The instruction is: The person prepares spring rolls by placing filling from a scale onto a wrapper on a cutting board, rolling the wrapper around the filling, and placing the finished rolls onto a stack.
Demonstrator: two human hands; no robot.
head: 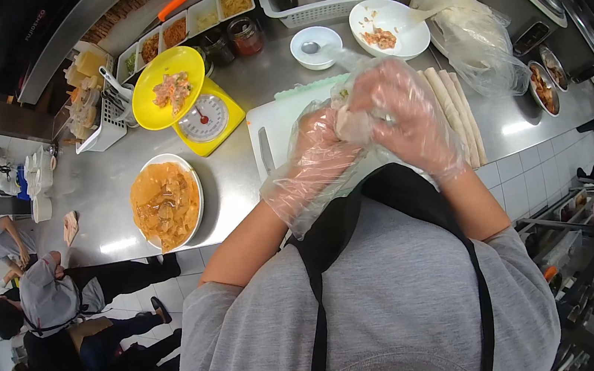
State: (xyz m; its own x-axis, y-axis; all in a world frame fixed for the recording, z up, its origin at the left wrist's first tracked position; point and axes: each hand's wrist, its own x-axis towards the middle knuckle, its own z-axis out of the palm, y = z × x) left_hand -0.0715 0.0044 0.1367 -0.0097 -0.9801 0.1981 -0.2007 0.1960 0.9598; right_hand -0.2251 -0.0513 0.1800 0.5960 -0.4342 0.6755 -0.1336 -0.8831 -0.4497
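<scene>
Both my hands wear clear plastic gloves and meet above the white cutting board (283,145). My left hand (319,140) cups a pale, wrapper-like piece of dough (348,122), with a bit of green filling showing at its top. Fingers of my right hand (405,112) curl over the same piece from the right, slightly blurred; they hide much of it. Right of the board lie several long pale dough rolls (453,108), partly behind my right hand. A yellow kitchen scale (236,116) stands left of the board, its yellow pan (147,95) bearing minced meat filling (171,92).
A bowl of orange-brown sheets (167,205) sits near the left front edge. Behind the board stand a small white bowl with a spoon (313,48) and a larger bowl with leftover filling (380,38). A plastic bag (471,33) lies at right. Several people stand at far left.
</scene>
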